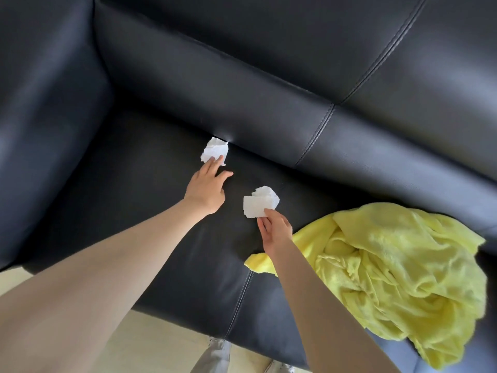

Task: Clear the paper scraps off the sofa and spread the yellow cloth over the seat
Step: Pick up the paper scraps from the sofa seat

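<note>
Black leather: the sofa fills the head view, its only view; seat, backrest and one armrest at the picture's left are seen from above, with pale floor below the seat's front edge.
Step in hand: the clearing of scraps is judged to be under way; the spreading of the cloth is not yet begun.
Left hand: it is stretched toward the back edge of the seat, fingers loosely open, with the fingertips laid on a paper scrap; no closed grip on it can be made out.
That scrap: it is lodged at the crease where the seat meets the backrest, its top edge tucked partly into the gap.
Right hand: it is closed in a pinch on a second bunch of white scraps, held near the middle of the seat; whether the bunch is lifted clear of the leather cannot be told.
Yellow cloth: it is heaped, crumpled, on the neighbouring seat cushion toward the front edge, one corner reaching the seam just beside the right forearm.
Next move: the tucked scrap is judged to need pinching and drawing out of the crease, not sweeping, lest it be pushed deeper.
Afterwards: both hands would need emptying before the cloth is taken up.
Writing and brands: none can be read on the paper, the cloth or the leather.
</note>
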Demonstrator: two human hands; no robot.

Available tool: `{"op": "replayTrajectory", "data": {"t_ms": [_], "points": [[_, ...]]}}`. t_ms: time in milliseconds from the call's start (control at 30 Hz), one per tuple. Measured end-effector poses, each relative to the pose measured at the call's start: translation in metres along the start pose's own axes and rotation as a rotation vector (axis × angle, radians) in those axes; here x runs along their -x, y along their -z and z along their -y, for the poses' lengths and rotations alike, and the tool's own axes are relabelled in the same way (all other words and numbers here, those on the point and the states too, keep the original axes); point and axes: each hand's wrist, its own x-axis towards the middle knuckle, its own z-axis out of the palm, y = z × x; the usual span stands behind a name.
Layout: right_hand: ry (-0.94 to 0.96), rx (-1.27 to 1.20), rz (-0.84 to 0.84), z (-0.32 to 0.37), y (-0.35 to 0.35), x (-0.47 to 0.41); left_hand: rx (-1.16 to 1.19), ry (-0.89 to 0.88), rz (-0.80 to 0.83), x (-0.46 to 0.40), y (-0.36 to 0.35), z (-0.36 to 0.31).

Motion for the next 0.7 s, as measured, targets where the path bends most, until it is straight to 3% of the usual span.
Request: {"op": "replayTrajectory", "data": {"t_ms": [100,200,300,433,500,600,700], "points": [[-0.036,0.011,0.016,0.004,0.014,-0.002,-0.035,0.081,0.036,-0.003,-0.005,-0.009],[-0.010,0.081,-0.007,0.008,0.024,-0.002,0.018,0.094,-0.131,0.004,-0.007,-0.030],[0.037,0.127,-0.049,0.011,0.033,-0.004,0.166,-0.030,-0.257,0.024,-0.013,-0.062],[0.059,0.194,-0.089,0.014,0.044,-0.003,0.292,-0.181,-0.193,0.059,-0.029,-0.100],[0.058,0.239,-0.102,0.016,0.052,-0.003,0.241,-0.230,-0.172,0.068,-0.038,-0.109],[0.078,0.331,-0.096,0.016,0.064,-0.008,0.110,-0.120,-0.197,0.051,-0.037,-0.101],[0.098,0.431,-0.061,0.015,0.077,-0.014,-0.047,0.054,-0.109,0.023,-0.030,-0.080]]}}
